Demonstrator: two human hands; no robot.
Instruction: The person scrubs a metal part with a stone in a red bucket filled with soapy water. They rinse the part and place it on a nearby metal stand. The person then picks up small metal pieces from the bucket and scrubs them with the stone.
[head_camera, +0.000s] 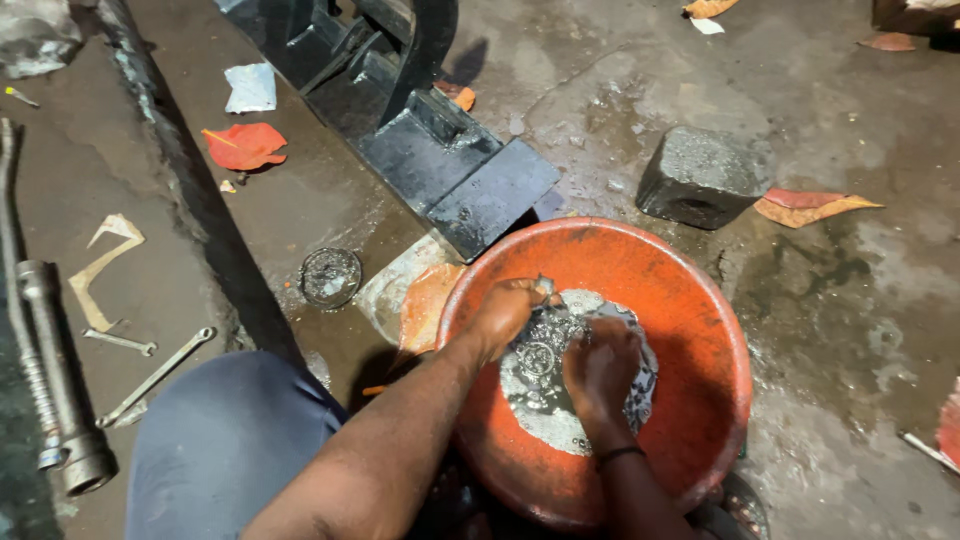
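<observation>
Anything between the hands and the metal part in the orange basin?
Nothing visible. The left hand and right hand are both already on the metal part, which sits in grey liquid inside the orange basin.

Wet, stained concrete floor (840, 300), dim light

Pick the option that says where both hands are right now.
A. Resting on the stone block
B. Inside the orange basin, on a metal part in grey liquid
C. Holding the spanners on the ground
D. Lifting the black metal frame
B: the left hand and the right hand are both down inside the orange basin, on a dirty metal part lying in grey liquid; the spanners lie untouched.
</observation>
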